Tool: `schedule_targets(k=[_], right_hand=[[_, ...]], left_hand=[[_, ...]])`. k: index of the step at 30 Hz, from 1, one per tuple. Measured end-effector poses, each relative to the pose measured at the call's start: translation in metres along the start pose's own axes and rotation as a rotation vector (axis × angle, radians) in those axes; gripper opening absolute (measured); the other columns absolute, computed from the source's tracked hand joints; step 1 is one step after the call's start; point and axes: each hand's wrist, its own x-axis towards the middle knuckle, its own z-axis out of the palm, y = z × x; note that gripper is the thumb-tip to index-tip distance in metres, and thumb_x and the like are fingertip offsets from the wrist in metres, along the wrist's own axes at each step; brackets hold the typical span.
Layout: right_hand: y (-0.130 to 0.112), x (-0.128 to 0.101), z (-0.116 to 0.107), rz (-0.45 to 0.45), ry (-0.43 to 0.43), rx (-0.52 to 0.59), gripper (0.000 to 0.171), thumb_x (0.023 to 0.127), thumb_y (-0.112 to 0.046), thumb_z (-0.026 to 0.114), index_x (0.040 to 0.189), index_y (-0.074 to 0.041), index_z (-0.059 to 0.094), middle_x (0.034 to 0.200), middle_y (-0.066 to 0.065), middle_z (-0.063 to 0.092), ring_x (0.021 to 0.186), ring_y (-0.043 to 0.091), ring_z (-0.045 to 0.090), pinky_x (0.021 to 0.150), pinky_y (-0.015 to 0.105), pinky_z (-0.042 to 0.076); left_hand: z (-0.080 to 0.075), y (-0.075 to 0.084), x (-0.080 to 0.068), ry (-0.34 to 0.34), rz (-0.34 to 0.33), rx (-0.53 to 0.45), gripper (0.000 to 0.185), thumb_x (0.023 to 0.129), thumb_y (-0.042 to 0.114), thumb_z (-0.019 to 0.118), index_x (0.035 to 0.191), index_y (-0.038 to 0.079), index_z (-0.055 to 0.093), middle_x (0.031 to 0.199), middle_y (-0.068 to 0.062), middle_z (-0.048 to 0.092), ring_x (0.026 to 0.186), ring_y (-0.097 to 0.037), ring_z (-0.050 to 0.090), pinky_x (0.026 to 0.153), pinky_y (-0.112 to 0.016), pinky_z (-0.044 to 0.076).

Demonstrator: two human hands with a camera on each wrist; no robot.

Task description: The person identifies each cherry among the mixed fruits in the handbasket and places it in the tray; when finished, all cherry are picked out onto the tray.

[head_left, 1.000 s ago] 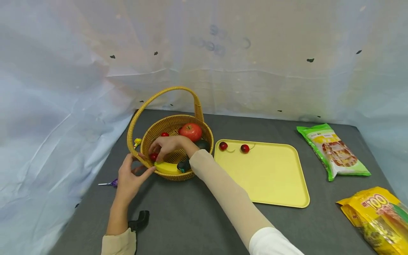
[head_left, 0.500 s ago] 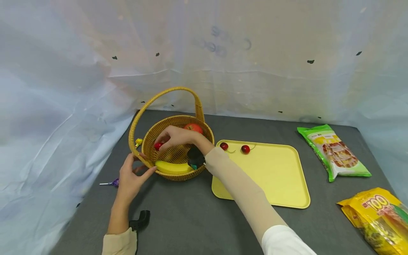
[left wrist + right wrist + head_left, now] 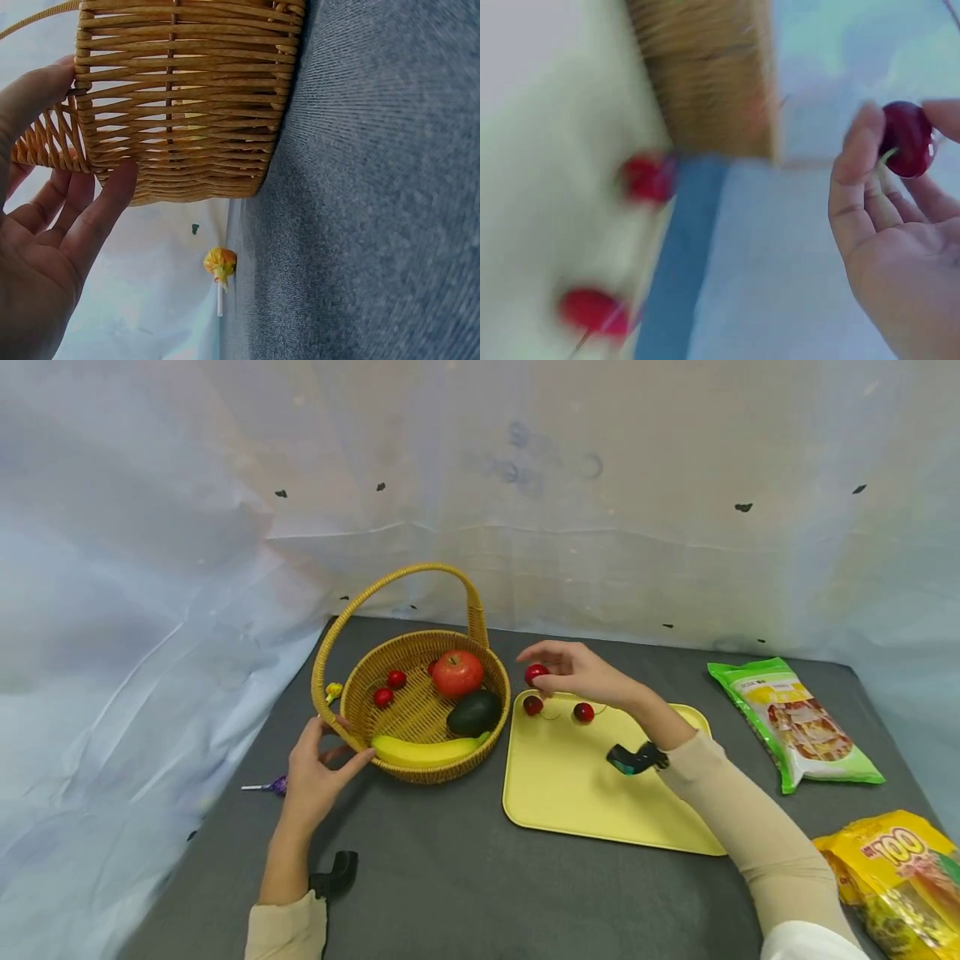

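My right hand (image 3: 588, 677) pinches a dark red cherry (image 3: 908, 139) between thumb and fingers, over the far left corner of the yellow tray (image 3: 600, 802). Two other cherries lie on that tray, one (image 3: 532, 705) at the corner and one (image 3: 583, 712) to its right. With my left hand (image 3: 315, 772) I grip the rim of the wicker basket (image 3: 187, 97), at the foot of its handle. Inside the basket are a banana (image 3: 427, 752), an avocado (image 3: 474, 713), a red apple (image 3: 457, 674) and several cherries (image 3: 383, 697), one partly hidden behind the apple.
A yellow-wrapped lollipop (image 3: 220, 264) lies behind the basket's left side, a purple one (image 3: 279, 786) beside my left wrist. To the right are a green snack bag (image 3: 798, 718) and a yellow bag (image 3: 892, 868). White sheeting (image 3: 525, 527) hangs behind the table.
My right hand has lifted a cherry out of the basket and carried it right, to above the tray. My left hand has kept its grip on the basket.
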Motion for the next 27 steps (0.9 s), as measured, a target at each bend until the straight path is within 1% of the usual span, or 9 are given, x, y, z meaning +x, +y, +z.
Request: schedule_targets(k=[3, 5, 8, 11, 13, 16, 20, 22, 27], right_hand=[[0.019, -0.037, -0.018, 0.041, 0.074, -0.005, 0.03, 0.102, -0.007, 0.055, 0.13, 0.004, 0.051, 0.102, 0.031, 0.06, 0.076, 0.034, 0.058, 0.069, 0.042, 0.055], [0.029, -0.057, -0.026, 0.074, 0.101, -0.026, 0.027, 0.101, -0.006, 0.057, 0.126, 0.005, 0.054, 0.105, 0.033, 0.06, 0.079, 0.036, 0.059, 0.069, 0.042, 0.056], [0.044, -0.081, -0.035, 0.106, 0.131, -0.114, 0.027, 0.096, -0.003, 0.064, 0.121, 0.007, 0.059, 0.111, 0.03, 0.06, 0.086, 0.031, 0.063, 0.072, 0.034, 0.058], [0.056, -0.097, -0.041, 0.111, 0.178, -0.251, 0.033, 0.09, 0.002, 0.071, 0.121, 0.008, 0.061, 0.112, 0.026, 0.062, 0.088, 0.025, 0.065, 0.072, 0.027, 0.057], [0.063, -0.103, -0.043, 0.118, 0.213, -0.341, 0.038, 0.087, 0.004, 0.073, 0.122, 0.008, 0.061, 0.112, 0.023, 0.063, 0.088, 0.024, 0.064, 0.072, 0.025, 0.056], [0.07, -0.11, -0.043, 0.152, 0.245, -0.431, 0.04, 0.085, 0.002, 0.077, 0.121, 0.007, 0.062, 0.108, 0.019, 0.065, 0.087, 0.027, 0.061, 0.072, 0.027, 0.055], [0.074, -0.113, -0.042, 0.184, 0.261, -0.473, 0.035, 0.083, 0.001, 0.079, 0.115, 0.007, 0.065, 0.105, 0.016, 0.063, 0.089, 0.029, 0.059, 0.079, 0.038, 0.054], [0.076, -0.113, -0.042, 0.188, 0.268, -0.48, 0.036, 0.083, 0.001, 0.079, 0.115, 0.007, 0.065, 0.107, 0.016, 0.063, 0.09, 0.03, 0.059, 0.081, 0.042, 0.054], [0.081, -0.114, -0.04, 0.206, 0.28, -0.481, 0.04, 0.081, 0.001, 0.081, 0.117, 0.007, 0.064, 0.105, 0.016, 0.065, 0.09, 0.029, 0.059, 0.079, 0.037, 0.053]], left_hand=[[0.0, -0.012, -0.002, 0.004, -0.007, -0.009, 0.051, 0.077, -0.01, 0.08, 0.12, -0.006, 0.052, 0.115, -0.022, 0.054, 0.111, -0.039, 0.053, 0.085, -0.023, 0.057], [0.0, -0.022, -0.003, 0.007, -0.016, -0.014, 0.052, 0.078, -0.008, 0.081, 0.121, -0.005, 0.052, 0.116, -0.022, 0.054, 0.111, -0.036, 0.054, 0.084, -0.017, 0.056], [-0.001, -0.031, -0.005, 0.007, -0.025, -0.02, 0.052, 0.079, -0.004, 0.082, 0.122, -0.003, 0.053, 0.116, -0.019, 0.055, 0.112, -0.031, 0.054, 0.084, -0.014, 0.054], [-0.001, -0.035, -0.006, 0.006, -0.016, -0.021, 0.051, 0.08, -0.001, 0.082, 0.122, -0.003, 0.053, 0.116, -0.016, 0.055, 0.112, -0.03, 0.054, 0.084, -0.017, 0.056], [-0.001, -0.035, -0.006, 0.007, -0.01, -0.023, 0.051, 0.08, -0.001, 0.082, 0.122, -0.004, 0.053, 0.116, -0.015, 0.055, 0.112, -0.03, 0.055, 0.084, -0.021, 0.057], [0.0, -0.035, -0.006, 0.004, -0.005, -0.022, 0.051, 0.079, -0.002, 0.082, 0.122, -0.004, 0.053, 0.116, -0.015, 0.055, 0.112, -0.03, 0.055, 0.084, -0.024, 0.058], [0.001, -0.034, -0.004, 0.004, -0.012, -0.006, 0.053, 0.078, -0.005, 0.082, 0.123, -0.003, 0.053, 0.116, -0.017, 0.055, 0.112, -0.031, 0.054, 0.084, -0.021, 0.057], [0.002, -0.027, -0.003, 0.004, -0.015, 0.001, 0.053, 0.078, -0.007, 0.081, 0.123, -0.004, 0.053, 0.116, -0.016, 0.055, 0.112, -0.032, 0.054, 0.084, -0.021, 0.057], [0.003, -0.027, -0.003, 0.0, 0.0, -0.005, 0.053, 0.078, -0.006, 0.082, 0.122, -0.005, 0.053, 0.114, -0.012, 0.055, 0.112, -0.031, 0.054, 0.084, -0.021, 0.057]])
